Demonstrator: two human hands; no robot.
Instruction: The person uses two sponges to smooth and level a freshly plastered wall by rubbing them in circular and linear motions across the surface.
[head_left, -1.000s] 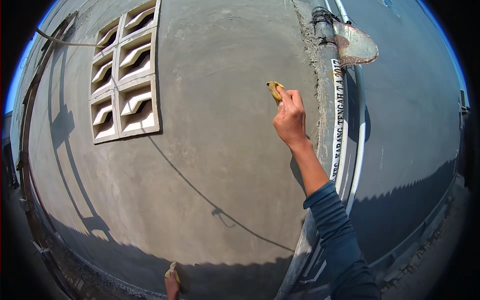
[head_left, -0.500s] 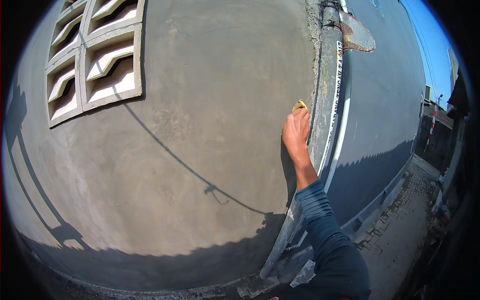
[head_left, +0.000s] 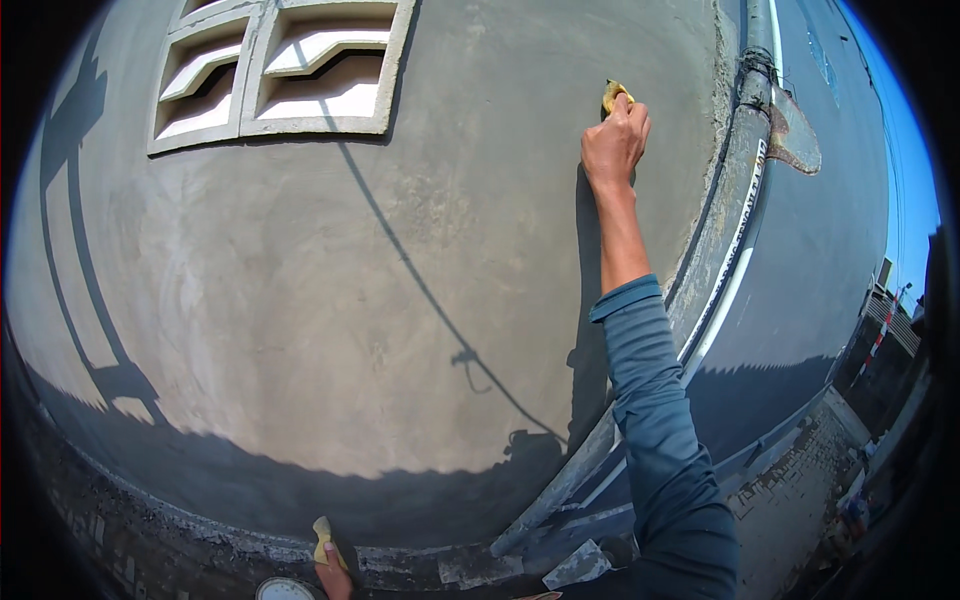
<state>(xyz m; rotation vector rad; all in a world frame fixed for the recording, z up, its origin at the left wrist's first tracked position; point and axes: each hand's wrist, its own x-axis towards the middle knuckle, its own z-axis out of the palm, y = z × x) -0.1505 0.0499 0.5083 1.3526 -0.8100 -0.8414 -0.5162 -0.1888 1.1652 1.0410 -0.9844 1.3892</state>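
My right hand point(head_left: 615, 148) is raised against the grey plastered wall point(head_left: 480, 290). Its fingers are closed on a small yellow sponge point(head_left: 615, 95), pressed at the wall's surface. The blue-grey sleeve of that arm point(head_left: 655, 390) stretches up from the lower edge. Low at the bottom, my left hand point(head_left: 333, 578) grips a pale yellow piece point(head_left: 323, 542) that looks like another sponge; most of this hand is cut off by the frame. Beside it shows the white rim of a round container point(head_left: 283, 588).
Concrete vent blocks point(head_left: 320, 70) are set in the wall at upper left. A grey post point(head_left: 700, 260), white pipe point(head_left: 735, 275) and rusty metal plate point(head_left: 795, 135) run along the corner at right. Broken slabs point(head_left: 578, 565) lie at the wall's foot; a paved lane point(head_left: 790, 510) recedes right.
My right hand with the sponge has moved up and left, away from the post. The view has shifted, and my left hand and the round container have come into it at the bottom.
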